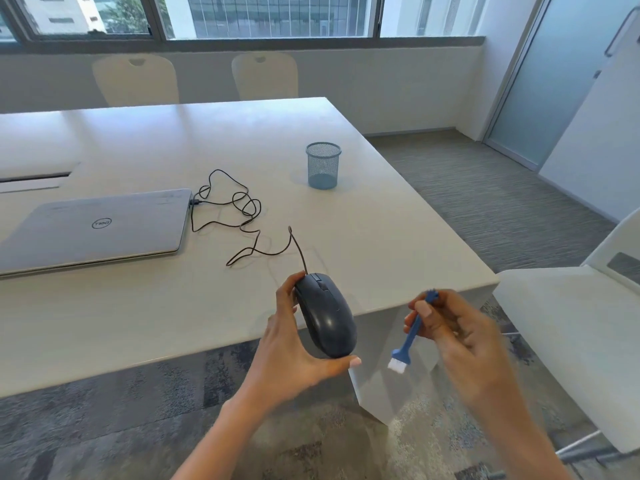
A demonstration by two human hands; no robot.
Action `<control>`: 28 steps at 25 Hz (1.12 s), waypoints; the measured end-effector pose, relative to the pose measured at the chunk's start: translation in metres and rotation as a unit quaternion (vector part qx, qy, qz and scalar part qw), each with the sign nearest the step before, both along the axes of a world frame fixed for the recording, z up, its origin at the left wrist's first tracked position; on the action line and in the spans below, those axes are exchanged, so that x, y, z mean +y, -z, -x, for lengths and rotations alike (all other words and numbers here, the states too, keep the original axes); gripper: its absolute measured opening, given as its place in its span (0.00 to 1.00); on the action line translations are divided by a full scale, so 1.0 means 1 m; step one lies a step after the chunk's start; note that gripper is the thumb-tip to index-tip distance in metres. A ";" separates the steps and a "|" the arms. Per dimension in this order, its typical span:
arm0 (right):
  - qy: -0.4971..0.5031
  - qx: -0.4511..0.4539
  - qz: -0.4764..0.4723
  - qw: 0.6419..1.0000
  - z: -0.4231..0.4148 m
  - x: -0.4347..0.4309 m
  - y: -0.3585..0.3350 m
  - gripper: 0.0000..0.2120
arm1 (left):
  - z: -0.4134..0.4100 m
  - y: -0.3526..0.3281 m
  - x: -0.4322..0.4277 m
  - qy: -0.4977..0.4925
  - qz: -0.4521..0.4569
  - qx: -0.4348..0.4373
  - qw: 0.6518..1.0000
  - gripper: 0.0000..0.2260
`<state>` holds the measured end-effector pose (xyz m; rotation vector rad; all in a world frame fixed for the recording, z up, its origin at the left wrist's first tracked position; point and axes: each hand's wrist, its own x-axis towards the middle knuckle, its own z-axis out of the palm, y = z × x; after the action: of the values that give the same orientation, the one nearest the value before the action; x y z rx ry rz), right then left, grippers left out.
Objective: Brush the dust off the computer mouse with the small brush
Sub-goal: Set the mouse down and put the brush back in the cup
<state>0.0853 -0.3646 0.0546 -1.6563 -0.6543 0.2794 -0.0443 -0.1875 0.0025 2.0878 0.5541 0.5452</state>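
The left hand (291,344) grips the black mouse (325,315), lifted above the near edge of the desk (173,306). Right of the mouse, apart from it, the right hand (457,337) pinches the blue brush (410,336), white bristles down. Beyond the mouse, its cable (242,216) runs to a closed laptop (97,230).
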 end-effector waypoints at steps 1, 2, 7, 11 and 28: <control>-0.012 0.004 0.017 1.000 -0.006 0.009 0.001 0.07 | -0.003 -0.001 0.004 -0.002 -0.008 -0.001 1.000 0.57; -0.027 0.009 0.037 0.999 -0.012 0.018 0.003 0.07 | -0.007 -0.002 0.008 -0.006 -0.012 -0.002 1.000 0.57; -0.092 0.007 0.121 0.988 -0.031 0.074 0.006 0.07 | -0.028 -0.004 0.032 -0.006 -0.034 -0.005 0.999 0.56; -0.101 -0.023 0.161 0.982 -0.047 0.114 0.006 0.08 | -0.048 -0.001 0.061 0.007 -0.042 0.006 0.999 0.54; -0.080 0.016 0.225 0.971 -0.106 0.256 0.020 0.08 | -0.106 0.004 0.208 -0.001 -0.126 0.121 0.985 0.58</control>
<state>0.1913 -0.1086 0.0343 -2.0276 -0.7396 0.6048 0.0614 0.0208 -0.0018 2.4132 0.6525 0.3798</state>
